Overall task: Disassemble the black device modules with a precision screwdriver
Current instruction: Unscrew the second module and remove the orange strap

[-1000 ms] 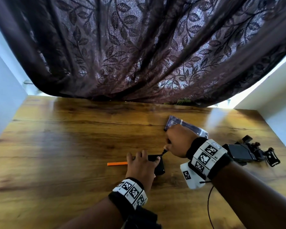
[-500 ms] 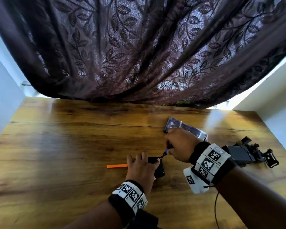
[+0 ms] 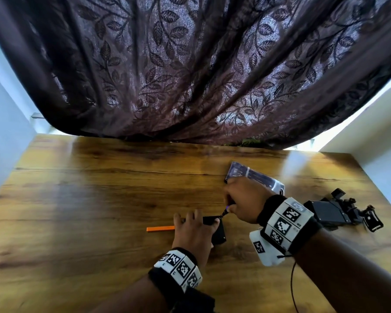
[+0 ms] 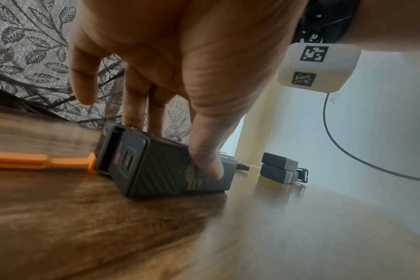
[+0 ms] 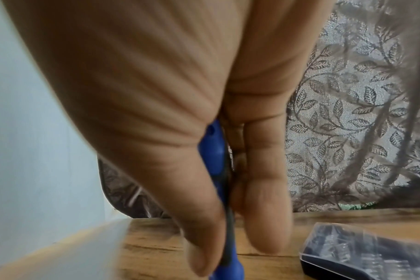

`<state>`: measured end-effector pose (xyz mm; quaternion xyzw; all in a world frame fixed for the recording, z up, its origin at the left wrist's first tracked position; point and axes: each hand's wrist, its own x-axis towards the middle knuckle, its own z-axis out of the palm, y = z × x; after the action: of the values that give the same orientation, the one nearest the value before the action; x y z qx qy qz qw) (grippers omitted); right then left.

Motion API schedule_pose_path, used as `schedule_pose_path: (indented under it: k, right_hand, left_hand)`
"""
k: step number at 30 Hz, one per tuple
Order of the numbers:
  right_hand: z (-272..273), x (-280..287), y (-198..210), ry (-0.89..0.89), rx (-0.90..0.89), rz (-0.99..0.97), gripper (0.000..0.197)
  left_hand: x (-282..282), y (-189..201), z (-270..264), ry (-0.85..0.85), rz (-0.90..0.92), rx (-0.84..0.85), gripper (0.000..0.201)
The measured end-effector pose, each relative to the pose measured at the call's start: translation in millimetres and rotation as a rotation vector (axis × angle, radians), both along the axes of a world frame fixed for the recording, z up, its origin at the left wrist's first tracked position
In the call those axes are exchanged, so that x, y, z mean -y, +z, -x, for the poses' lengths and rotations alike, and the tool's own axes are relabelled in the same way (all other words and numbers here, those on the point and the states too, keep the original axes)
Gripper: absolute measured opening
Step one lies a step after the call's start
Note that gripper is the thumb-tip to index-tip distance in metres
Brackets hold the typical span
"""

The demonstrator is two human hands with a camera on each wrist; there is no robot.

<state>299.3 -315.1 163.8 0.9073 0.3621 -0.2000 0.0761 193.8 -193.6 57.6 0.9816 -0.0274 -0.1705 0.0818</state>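
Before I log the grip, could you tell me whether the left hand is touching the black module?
Touching. The left wrist view shows the left hand with its thumb pressed on the black module.

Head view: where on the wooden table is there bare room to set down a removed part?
The wooden table is bare left of the orange plastic pry tool, and along the far edge under the dark leaf-patterned curtain. Crowded: around both hands, the clear plastic bit case, and the black modules at right.
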Motion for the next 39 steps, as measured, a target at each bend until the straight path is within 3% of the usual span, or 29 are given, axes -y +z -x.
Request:
schedule_pose_path:
  k: [3, 7, 11, 13, 16, 19, 21, 24, 29, 34, 39]
  right_hand:
    - [-0.9, -9.8, 0.7, -0.006, 0.070, 0.098, 0.028]
    - [-4.0, -12.3, 3.2, -0.024, 0.066, 0.154, 0.042]
    - [-3.8, -5.4, 2.7, 0.015, -0.006, 0.074, 0.017]
    - [-4.5, -3.4, 1.5, 0.000, -0.042, 0.031, 0.014]
    - [-5.5, -3.9, -1.6, -0.003, 0.019, 0.026, 0.005]
    - [-2.9, -9.8, 0.0, 0.003, 0.070, 0.104, 0.036]
    - [-2.3, -11.2, 2.7, -0.015, 0.093, 0.124, 0.042]
    - [-2.3, -8.8, 2.4, -0.064, 0.060, 0.132, 0.042]
    - [2.4, 1.4, 5.1, -0.018, -0.012, 0.055, 0.012]
    - [5.4, 0.8, 6.6, -0.038, 0.007, -0.008, 0.004]
    - [6.5, -7.5, 2.7, -0.029, 0.103, 0.093, 0.032]
  left_hand:
    - [-0.5, -0.4, 0.1, -0.003, -0.008, -0.007, 0.065]
    - [-0.5, 0.7, 0.3, -0.005, -0.006, -0.008, 0.065]
    - [-0.4, 1.1, 1.3, -0.003, 0.006, 0.012, 0.065]
    - [-0.6, 0.0, 2.1, -0.002, 0.007, 0.018, 0.065]
    - [-0.5, -0.7, 1.2, 0.002, 0.009, 0.012, 0.065]
    - [-0.8, -0.5, -0.4, -0.003, 0.003, -0.006, 0.066]
    - [-0.1, -0.5, -1.0, -0.002, 0.003, -0.007, 0.066]
    - [-0.5, -1.9, -0.2, -0.001, -0.004, -0.001, 0.065]
    - [-0.1, -1.7, 0.8, 0.007, 0.004, 0.015, 0.065]
    - [-0.1, -1.8, 1.3, 0.004, 0.001, 0.022, 0.065]
    - [0.5, -0.6, 1.0, 0.002, -0.012, 0.014, 0.065]
